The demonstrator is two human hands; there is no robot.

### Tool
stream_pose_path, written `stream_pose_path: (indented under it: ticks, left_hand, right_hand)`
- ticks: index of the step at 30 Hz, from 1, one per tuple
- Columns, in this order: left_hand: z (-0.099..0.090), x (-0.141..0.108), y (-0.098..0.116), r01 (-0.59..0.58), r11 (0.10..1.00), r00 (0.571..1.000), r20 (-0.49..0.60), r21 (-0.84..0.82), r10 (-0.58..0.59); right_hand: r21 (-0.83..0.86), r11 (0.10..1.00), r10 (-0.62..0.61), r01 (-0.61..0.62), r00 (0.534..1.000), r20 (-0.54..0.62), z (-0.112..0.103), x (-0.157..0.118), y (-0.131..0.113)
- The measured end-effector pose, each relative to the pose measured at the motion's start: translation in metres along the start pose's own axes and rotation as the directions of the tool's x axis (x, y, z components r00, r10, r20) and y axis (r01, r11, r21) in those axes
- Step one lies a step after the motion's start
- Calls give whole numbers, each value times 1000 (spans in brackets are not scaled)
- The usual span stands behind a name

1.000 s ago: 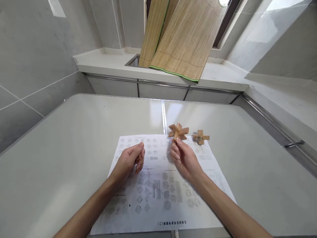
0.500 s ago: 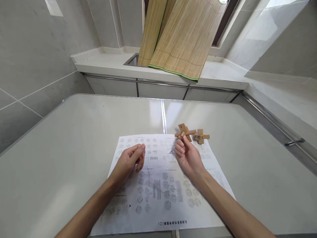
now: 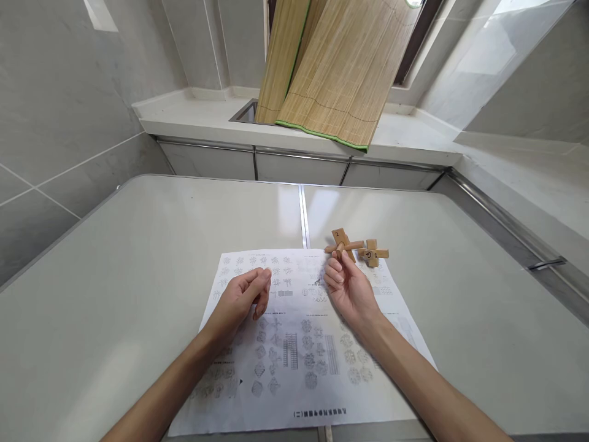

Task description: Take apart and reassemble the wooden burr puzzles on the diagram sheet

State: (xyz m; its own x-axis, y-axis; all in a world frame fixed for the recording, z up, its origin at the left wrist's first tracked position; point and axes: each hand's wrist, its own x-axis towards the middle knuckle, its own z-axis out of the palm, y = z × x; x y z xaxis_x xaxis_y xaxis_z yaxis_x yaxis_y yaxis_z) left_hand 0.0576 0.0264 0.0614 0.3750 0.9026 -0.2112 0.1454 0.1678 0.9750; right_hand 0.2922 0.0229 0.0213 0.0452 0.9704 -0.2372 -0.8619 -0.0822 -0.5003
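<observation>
My right hand (image 3: 350, 285) is closed, its thumb and fingers pinching the near end of a wooden interlocking puzzle (image 3: 346, 243) made of crossed sticks, one marked with a number. Just right of it, a second cross-shaped wooden puzzle (image 3: 373, 253) with dark marks lies at the far right corner of a printed sheet (image 3: 294, 393). Over the left part of that sheet, my left hand (image 3: 246, 294) has its fingers curled in and the thumb against the index finger; nothing shows in it. The sheet carries small line drawings and text, upside down to me.
A pale table (image 3: 138, 258) has a metal seam (image 3: 304, 215) down its middle. Beyond it is a white ledge (image 3: 197, 113) with a bamboo mat (image 3: 340, 80) draped over a sink (image 3: 246, 112). A metal rail (image 3: 506, 212) runs along the right side.
The puzzle in my right hand has tilted very slightly. My left hand stays almost in the same place.
</observation>
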Motion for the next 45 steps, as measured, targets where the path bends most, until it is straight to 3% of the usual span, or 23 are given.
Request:
stream_pose_path:
  ticks: [10, 18, 34, 45]
  left_hand:
    - [0, 0, 1, -13, 1000, 1000, 6, 8, 13]
    - [0, -1, 2, -11, 1000, 1000, 2, -5, 11]
    - [0, 0, 2, -9, 1000, 1000, -1, 15, 9]
    - [0, -1, 2, -5, 1000, 1000, 0, 20, 5]
  right_hand:
    - [35, 999, 24, -24, 1000, -6, -2, 4, -6]
    - [161, 986, 49, -44, 998, -29, 0, 3, -10]
    - [-27, 994, 110, -110, 994, 2, 4, -2, -1]
    - [-27, 991, 134, -134, 991, 2, 6, -3, -1]
